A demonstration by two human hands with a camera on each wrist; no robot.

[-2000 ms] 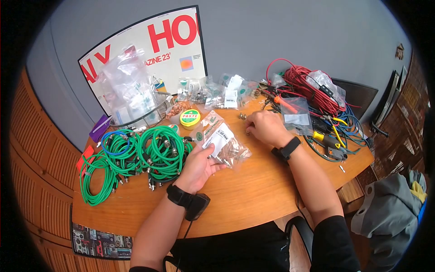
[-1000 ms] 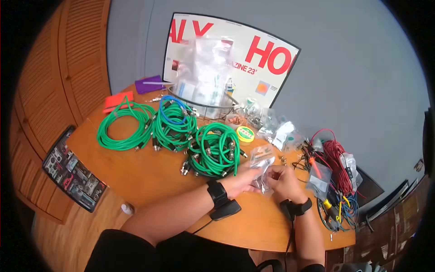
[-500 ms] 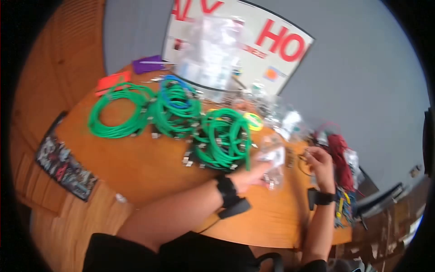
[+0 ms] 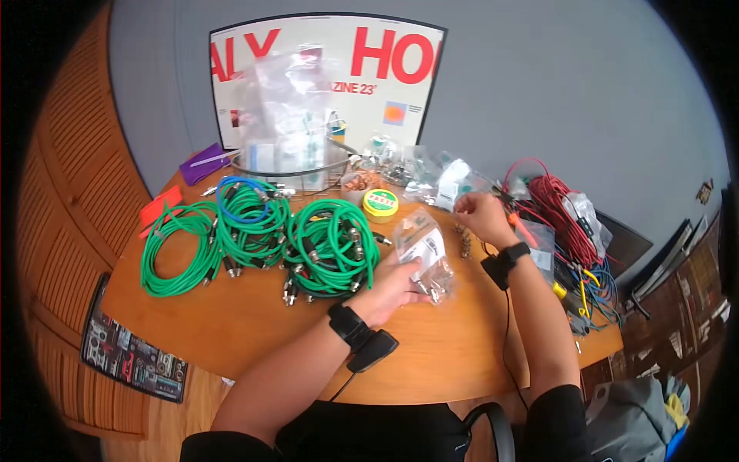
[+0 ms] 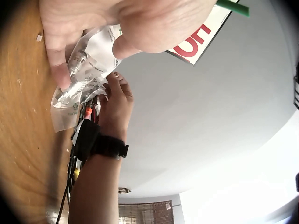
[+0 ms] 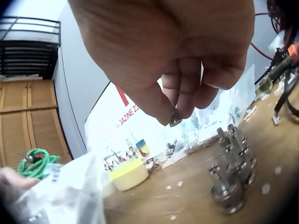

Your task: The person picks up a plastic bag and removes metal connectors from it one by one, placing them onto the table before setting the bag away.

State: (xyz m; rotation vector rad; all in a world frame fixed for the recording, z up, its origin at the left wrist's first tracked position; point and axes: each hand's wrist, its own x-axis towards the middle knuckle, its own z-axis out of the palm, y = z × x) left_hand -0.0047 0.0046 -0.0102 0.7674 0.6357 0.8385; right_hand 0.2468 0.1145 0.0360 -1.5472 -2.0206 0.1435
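Note:
My left hand (image 4: 392, 289) holds a clear plastic bag (image 4: 426, 250) with a white label, its thumb over the label; metal connectors show inside. In the left wrist view the fingers of the left hand (image 5: 117, 28) lie around the bag (image 5: 88, 74). My right hand (image 4: 485, 219) is raised over the table to the right of the bag. In the right wrist view, the right hand (image 6: 173, 60) pinches a small metal connector piece (image 6: 175, 119) between thumb and fingertips. Below it, several metal connectors (image 6: 227, 189) stand in a row on the wood.
Coiled green cables (image 4: 331, 246) lie left of the bag, with a yellow paste tin (image 4: 380, 203) behind. A wire basket with plastic bags (image 4: 289, 115) stands at the back. Red cable (image 4: 558, 208), pliers and blue wires crowd the right side. More small bags (image 4: 456, 185) lie behind the right hand.
The right hand was at the bag about a second ago and has since moved away from it, to the right and back. The left hand still holds the bag. The head view has shifted.

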